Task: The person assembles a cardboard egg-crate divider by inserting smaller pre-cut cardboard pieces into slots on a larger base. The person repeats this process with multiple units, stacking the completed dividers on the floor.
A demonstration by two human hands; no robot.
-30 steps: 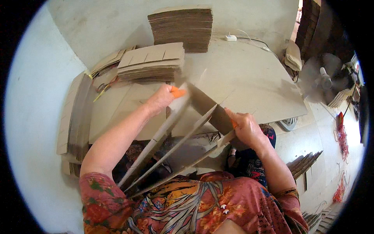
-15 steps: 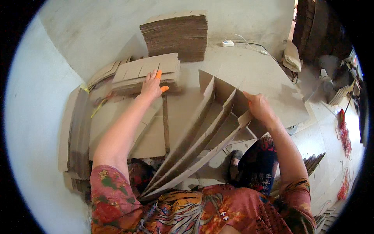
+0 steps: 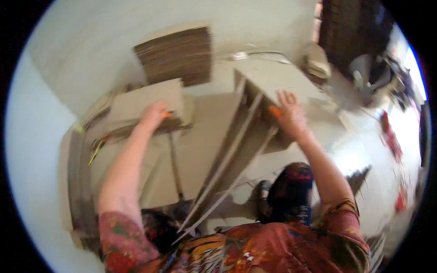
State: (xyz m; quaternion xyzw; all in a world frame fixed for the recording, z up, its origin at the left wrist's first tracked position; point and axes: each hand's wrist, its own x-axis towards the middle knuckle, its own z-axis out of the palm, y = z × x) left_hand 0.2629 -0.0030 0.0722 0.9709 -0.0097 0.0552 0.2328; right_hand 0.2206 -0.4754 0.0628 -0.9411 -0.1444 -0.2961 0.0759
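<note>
My left hand (image 3: 154,116), orange covers on its digits, is at the near edge of a low stack of cardboard pieces (image 3: 145,96). Its fingers are bent and closed over the top piece, though motion blurs them. To the right, a partition of interlocked cardboard strips (image 3: 227,148) fans out from near my body, its slats standing on edge. Beside its far right part, my right hand (image 3: 291,116) has its fingers spread. An orange cover is on that thumb, which lies against the outer cardboard strip.
A taller cardboard stack (image 3: 177,57) stands against the wall. Upright cardboard (image 3: 79,177) lines the table's left side, near a yellow strip (image 3: 95,152). A white power socket (image 3: 239,56) with a cable lies at the back. Red strings (image 3: 390,136) hang at the right.
The view has shifted, moving the scene leftward. My right hand has gone from gripping the partition's edge to spread fingers. My left fingers, stretched over the stack before, are now bent at its edge.
</note>
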